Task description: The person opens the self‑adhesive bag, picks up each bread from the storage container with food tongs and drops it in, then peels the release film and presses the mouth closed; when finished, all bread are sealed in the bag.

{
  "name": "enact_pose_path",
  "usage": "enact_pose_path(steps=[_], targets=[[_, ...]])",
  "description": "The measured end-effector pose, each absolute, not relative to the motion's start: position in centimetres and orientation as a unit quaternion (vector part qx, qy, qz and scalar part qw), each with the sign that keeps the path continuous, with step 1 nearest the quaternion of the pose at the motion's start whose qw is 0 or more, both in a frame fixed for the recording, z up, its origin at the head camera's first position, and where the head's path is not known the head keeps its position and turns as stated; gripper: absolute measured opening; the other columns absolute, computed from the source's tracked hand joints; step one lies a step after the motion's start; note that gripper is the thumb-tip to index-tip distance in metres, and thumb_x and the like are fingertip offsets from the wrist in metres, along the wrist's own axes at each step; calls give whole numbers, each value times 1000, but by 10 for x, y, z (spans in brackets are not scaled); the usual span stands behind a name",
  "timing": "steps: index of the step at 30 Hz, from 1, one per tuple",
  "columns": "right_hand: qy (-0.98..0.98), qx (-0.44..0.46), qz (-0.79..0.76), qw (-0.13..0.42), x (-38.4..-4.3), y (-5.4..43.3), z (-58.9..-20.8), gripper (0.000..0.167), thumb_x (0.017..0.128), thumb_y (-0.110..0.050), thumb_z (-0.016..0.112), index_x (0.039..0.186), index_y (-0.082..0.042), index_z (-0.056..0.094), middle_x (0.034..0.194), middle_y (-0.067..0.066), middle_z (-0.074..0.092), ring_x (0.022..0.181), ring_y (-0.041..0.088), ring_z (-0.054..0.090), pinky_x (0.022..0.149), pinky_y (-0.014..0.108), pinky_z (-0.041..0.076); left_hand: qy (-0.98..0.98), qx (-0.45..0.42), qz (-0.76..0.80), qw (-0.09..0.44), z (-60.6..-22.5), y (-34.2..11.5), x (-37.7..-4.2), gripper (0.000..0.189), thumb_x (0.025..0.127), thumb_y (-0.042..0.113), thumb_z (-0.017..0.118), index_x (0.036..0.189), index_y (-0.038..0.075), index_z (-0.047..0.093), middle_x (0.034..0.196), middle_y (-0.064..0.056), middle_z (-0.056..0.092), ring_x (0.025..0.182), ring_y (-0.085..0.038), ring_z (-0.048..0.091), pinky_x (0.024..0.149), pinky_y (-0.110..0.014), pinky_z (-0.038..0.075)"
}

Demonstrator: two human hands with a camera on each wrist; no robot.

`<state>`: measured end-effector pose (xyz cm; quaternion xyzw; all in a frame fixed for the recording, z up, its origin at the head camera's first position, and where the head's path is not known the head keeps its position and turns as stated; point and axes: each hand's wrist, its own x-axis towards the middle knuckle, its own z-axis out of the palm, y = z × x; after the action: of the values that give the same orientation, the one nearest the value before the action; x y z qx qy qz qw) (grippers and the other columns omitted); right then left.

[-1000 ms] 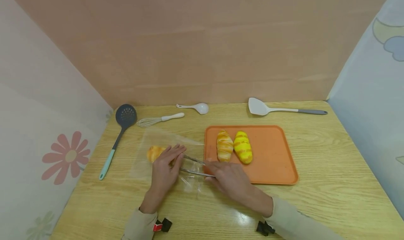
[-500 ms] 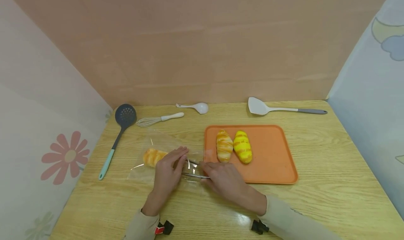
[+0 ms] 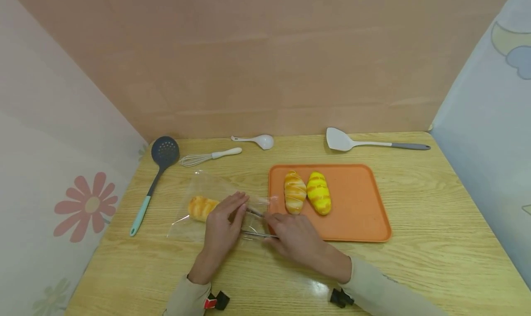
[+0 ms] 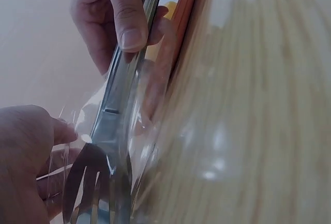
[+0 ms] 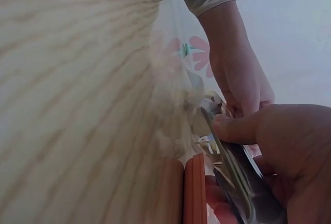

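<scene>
My right hand (image 3: 298, 240) grips metal tongs (image 4: 116, 97), whose slotted end reaches into a clear plastic bag (image 3: 213, 182). Fingers and thumb lie on either side of the tongs in the right wrist view. My left hand (image 3: 221, 226) holds the bag near its mouth, around the tongs. Inside the bag, left of that hand, lies a golden-brown bread roll (image 3: 201, 207), its right end hidden behind the hand. Two more rolls rest on the orange tray (image 3: 356, 200): one brown with white icing lines (image 3: 295, 191), one yellow-striped (image 3: 319, 193).
A dark slotted skimmer (image 3: 165, 152) with a mint handle lies at the left, beside a whisk (image 3: 211, 156). Behind are a white spoon (image 3: 264, 142) and a white spatula (image 3: 340, 140) with a grey handle. Walls border the wooden table (image 3: 435, 205) at the back and sides.
The bagged roll has shifted slightly left and shows more beyond my left hand. My right hand has moved a little left, and the tongs' arms stand slightly wider apart.
</scene>
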<state>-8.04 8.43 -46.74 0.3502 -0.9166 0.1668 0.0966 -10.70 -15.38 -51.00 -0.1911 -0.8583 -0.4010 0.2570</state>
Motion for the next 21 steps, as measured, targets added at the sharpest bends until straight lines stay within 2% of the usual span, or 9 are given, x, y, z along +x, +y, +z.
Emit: enact_pose_path(steps=[6,9,12,17,18,21], targets=[[-911,359,185,84,-81,87,-466,46,94,-35,91,128,-6,78,99,0,81,70,11,67,51,24,48,-863,-191,-393,253,-494,-151,-103,21,102,4,80,122,3,84,127,-15,81,122,-36,77,111,-54,58],[-908,365,191,81,-82,87,-466,46,94,-34,91,130,-8,79,96,-3,79,67,8,62,52,21,45,-864,-186,-399,247,-488,-150,-102,22,100,0,80,122,1,84,127,-17,81,123,-39,77,111,-58,57],[-904,373,194,82,-83,88,-466,46,94,-35,91,132,-11,78,91,-6,77,65,6,58,51,19,42,-857,-181,-413,248,-494,-153,-104,21,103,3,79,123,5,85,128,-14,81,124,-37,77,113,-54,57],[-903,383,177,84,-83,86,-465,45,94,-38,90,129,-14,77,95,-6,78,66,8,63,51,23,45,-843,-200,-429,254,-515,-159,-111,20,107,14,76,124,10,85,128,-10,81,123,-31,77,115,-43,57],[-903,384,174,83,-83,85,-465,45,95,-39,90,129,-14,76,94,-6,78,66,8,63,51,23,45,-843,-205,-428,253,-514,-158,-110,20,107,12,76,124,8,85,128,-12,81,122,-34,77,114,-47,58],[-904,382,175,75,-83,85,-465,45,95,-41,89,126,-12,75,91,-7,76,65,7,61,51,22,44,-848,-206,-421,249,-524,-161,-114,21,109,18,75,126,11,85,131,-9,81,125,-30,76,117,-43,55]])
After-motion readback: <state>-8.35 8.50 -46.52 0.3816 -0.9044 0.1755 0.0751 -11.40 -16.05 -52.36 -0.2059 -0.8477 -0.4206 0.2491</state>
